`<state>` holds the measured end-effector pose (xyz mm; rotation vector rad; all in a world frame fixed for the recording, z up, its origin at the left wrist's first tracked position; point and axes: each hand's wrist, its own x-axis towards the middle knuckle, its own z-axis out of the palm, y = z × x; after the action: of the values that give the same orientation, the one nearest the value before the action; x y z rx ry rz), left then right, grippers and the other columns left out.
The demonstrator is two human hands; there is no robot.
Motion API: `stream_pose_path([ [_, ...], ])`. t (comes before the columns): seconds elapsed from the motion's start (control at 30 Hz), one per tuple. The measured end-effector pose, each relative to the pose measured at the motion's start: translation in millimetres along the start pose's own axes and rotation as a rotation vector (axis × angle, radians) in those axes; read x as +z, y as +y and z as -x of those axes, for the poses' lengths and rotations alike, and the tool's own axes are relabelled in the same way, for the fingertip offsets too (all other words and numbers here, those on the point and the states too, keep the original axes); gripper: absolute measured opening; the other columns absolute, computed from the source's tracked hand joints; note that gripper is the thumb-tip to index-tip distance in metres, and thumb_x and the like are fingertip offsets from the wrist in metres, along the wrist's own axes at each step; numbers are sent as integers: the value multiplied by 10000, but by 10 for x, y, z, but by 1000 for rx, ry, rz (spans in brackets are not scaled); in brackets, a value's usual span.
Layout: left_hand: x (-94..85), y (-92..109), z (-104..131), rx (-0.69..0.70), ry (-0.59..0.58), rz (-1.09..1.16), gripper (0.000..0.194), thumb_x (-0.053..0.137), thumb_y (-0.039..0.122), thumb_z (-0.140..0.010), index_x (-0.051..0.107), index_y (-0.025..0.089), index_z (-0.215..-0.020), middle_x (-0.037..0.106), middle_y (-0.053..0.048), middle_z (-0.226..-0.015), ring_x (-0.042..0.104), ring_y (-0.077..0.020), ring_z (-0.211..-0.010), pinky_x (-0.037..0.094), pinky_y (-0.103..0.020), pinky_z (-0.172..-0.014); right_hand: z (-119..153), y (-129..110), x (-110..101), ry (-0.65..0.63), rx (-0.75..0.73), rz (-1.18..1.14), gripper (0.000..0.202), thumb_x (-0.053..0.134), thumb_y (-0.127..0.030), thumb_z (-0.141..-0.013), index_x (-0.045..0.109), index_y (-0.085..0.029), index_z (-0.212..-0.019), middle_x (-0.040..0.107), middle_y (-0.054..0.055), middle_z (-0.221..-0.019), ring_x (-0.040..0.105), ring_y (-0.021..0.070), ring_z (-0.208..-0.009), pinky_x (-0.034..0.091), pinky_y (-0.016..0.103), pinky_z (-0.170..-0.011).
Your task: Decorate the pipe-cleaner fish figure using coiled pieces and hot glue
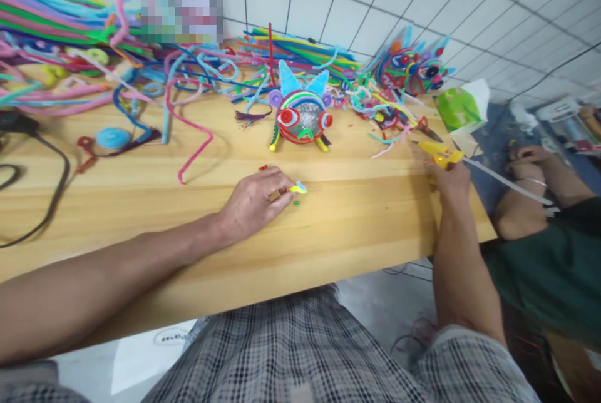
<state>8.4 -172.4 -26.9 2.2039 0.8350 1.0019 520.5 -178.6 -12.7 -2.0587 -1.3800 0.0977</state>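
My left hand (256,203) is closed in a pinch over the middle of the table, with a small yellow and blue pipe-cleaner piece (297,188) between thumb and fingertips. A tiny green bit (296,203) lies just below it, and a small red bit (263,168) by the knuckles. At the table's right end, my right hand (449,179) is wrapped round a yellow glue gun (439,154) with a long whitish glue stick (509,181) trailing from its back. Beyond my left hand stands a pipe-cleaner animal head (304,116) with blue pointed ears and red-ringed eyes.
Bundles of coloured pipe cleaners (51,21) line the tiled wall. A second decorated head (413,68) stands at the back right, near scissors (429,131) and a green packet (460,109). A black cable (59,187) lies at left. Another person's arms (526,193) are at far right.
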Motion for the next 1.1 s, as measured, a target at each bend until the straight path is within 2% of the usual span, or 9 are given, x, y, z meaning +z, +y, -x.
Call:
stream_pose_path([
  [0.13,-11,-21,-28,-75,17,17,105,658,165,-981,715,192,-897,714,-8,-819,609,-131,-707,493,-252,-724,182,-311,-15,49,195,-98,282,875,-320,-752,626,-297,-621,550,5,-527,486,172,-518,326,352,-499],
  [0.2,-15,-37,-43,-101,33,10,94,660,178,-971,695,194,-885,717,-11,-825,602,-134,-707,489,-259,-725,380,-544,11,3,172,-232,120,863,-289,-758,743,-282,-753,682,31,-639,578,195,-568,386,346,-517],
  [0.27,-23,-68,-63,-113,51,-22,83,661,185,-958,670,195,-876,715,-17,-842,608,-142,-730,484,-268,-732,616,-809,61,-75,135,-297,154,840,-349,-799,797,-288,-933,765,40,-783,682,229,-664,496,355,-586],
  [0.33,-34,-111,-82,-127,68,-63,69,667,183,-935,644,198,-872,702,-22,-858,612,-152,-752,471,-275,-724,849,-1091,119,-190,54,-317,214,838,-395,-820,792,-276,-992,785,43,-862,737,260,-772,572,385,-672],
  [0.43,-55,-164,-99,-172,68,-89,81,685,171,-891,611,206,-883,660,-9,-828,587,-153,-721,436,-279,-672,1108,-1501,196,-305,-191,-325,266,810,-463,-882,767,-273,-1063,790,44,-944,753,274,-864,622,427,-763],
  [0.6,-90,-174,-114,-262,20,-82,106,689,186,-877,597,206,-925,614,29,-740,529,-127,-623,380,-266,-616,1202,-1965,339,-500,-524,-314,188,778,-357,-931,785,-320,-1115,816,58,-1082,779,300,-1009,633,456,-918],
  [0.73,-92,-187,-133,-267,16,-166,108,686,220,-895,580,207,-880,632,21,-720,531,-136,-609,355,-289,-631,1157,-2034,504,-623,-690,-334,212,742,-297,-933,781,-333,-1138,826,61,-1168,785,307,-1061,639,466,-947],
  [0.93,-52,-196,-134,-291,-32,-287,153,716,234,-903,583,203,-834,663,9,-724,582,-170,-650,343,-333,-708,1178,-1902,680,-555,-745,-265,198,685,-355,-993,781,-316,-1162,828,91,-1183,782,300,-1062,636,469,-897],
  [1.1,-43,-154,-125,-268,-64,-319,148,691,248,-938,590,198,-842,674,0,-746,607,-183,-675,331,-337,-720,1193,-1835,764,-489,-894,-197,246,613,-365,-1057,751,-271,-1238,827,109,-1169,789,282,-1053,634,430,-870],
])
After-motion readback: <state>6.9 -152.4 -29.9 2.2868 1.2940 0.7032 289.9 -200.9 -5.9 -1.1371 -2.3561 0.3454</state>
